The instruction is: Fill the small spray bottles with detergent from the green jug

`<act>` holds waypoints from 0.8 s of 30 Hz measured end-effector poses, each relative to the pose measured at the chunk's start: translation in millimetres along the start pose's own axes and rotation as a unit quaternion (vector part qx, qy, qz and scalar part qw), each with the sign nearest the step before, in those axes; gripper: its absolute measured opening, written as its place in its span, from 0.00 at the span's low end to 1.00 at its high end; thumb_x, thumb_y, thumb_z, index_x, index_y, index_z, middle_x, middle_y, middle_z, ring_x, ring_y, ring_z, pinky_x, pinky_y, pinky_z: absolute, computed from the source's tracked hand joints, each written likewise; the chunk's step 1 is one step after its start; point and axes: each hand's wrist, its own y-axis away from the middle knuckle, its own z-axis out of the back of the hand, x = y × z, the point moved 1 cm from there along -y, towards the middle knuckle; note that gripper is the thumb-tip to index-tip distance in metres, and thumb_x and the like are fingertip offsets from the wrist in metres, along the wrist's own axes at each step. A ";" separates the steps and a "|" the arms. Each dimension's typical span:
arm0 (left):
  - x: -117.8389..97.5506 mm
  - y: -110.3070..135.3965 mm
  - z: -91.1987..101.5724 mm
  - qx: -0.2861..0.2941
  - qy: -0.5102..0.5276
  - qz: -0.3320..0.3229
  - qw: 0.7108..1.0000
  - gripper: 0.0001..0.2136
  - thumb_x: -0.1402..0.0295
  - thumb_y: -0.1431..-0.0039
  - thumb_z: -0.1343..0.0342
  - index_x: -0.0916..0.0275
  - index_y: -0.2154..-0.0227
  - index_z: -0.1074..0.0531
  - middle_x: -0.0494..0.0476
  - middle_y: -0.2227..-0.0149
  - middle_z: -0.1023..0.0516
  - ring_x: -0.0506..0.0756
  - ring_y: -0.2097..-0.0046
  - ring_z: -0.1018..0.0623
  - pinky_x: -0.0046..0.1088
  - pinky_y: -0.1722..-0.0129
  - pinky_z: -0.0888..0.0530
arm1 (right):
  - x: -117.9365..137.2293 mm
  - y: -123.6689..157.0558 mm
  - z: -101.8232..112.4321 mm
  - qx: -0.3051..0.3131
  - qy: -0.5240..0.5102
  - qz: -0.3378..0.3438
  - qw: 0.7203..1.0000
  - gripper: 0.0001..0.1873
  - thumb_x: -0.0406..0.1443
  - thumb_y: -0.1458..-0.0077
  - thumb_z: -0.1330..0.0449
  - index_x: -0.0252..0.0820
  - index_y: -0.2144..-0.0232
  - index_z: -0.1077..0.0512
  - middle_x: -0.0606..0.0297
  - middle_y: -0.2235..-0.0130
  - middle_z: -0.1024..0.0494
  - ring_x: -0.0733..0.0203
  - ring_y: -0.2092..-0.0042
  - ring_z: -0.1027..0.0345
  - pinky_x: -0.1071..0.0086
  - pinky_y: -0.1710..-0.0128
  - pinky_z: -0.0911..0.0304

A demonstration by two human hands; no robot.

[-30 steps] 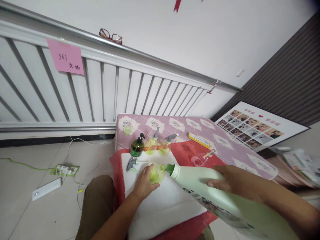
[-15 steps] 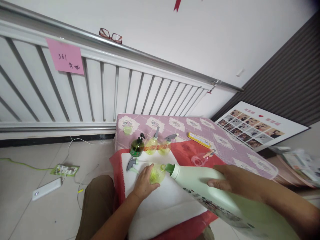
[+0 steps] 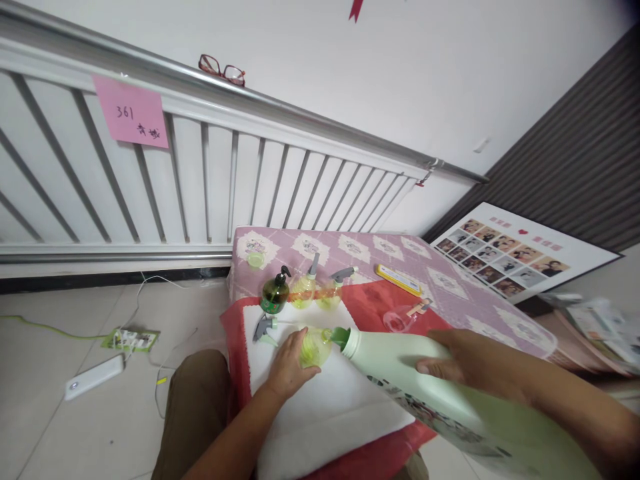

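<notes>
My left hand (image 3: 291,365) is closed around a small clear yellow-green spray bottle (image 3: 317,345) with its top off, tilted toward the right. In my right hand (image 3: 463,363) is a large pale green jug (image 3: 400,357), tipped sideways so that its green spout meets the small bottle's mouth. Whether liquid is flowing I cannot tell. A grey spray head (image 3: 264,328) lies left of the small bottle on the white cloth (image 3: 345,407). Behind stand a dark green pump bottle (image 3: 275,293) and two yellowish spray bottles, one upright (image 3: 303,292) and one with a grey trigger (image 3: 331,291).
A pink patterned tablecloth (image 3: 357,248) and a red cloth (image 3: 367,300) cover the table. On it lie a yellow box (image 3: 399,279), a clear pink ring-shaped item (image 3: 400,319) and a pale green cap (image 3: 255,259). Behind stands a white radiator (image 3: 215,173); a power strip (image 3: 131,340) rests on the floor.
Almost nothing differs; both hands keep the bottle and the jug in nearly the same place, mouth to spout.
</notes>
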 end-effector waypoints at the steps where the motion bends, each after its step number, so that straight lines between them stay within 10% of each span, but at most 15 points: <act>1: -0.1 0.2 0.1 -0.001 0.002 -0.001 1.000 0.41 0.67 0.57 0.36 0.59 0.38 0.47 0.64 0.40 0.36 0.62 0.38 0.36 0.43 0.37 0.39 | -0.4 -0.1 -0.1 0.000 -0.003 0.000 1.000 0.28 0.59 0.51 0.47 0.43 0.64 0.26 0.57 0.63 0.19 0.48 0.62 0.26 0.61 0.62 0.36; 24: -1.4 -0.3 1.2 0.003 0.004 0.010 1.000 0.42 0.67 0.58 0.36 0.58 0.38 0.47 0.63 0.39 0.37 0.63 0.38 0.37 0.43 0.37 0.40 | 1.0 -0.1 0.5 0.000 0.002 0.000 1.000 0.30 0.60 0.51 0.48 0.42 0.65 0.26 0.56 0.64 0.19 0.47 0.63 0.26 0.60 0.64 0.36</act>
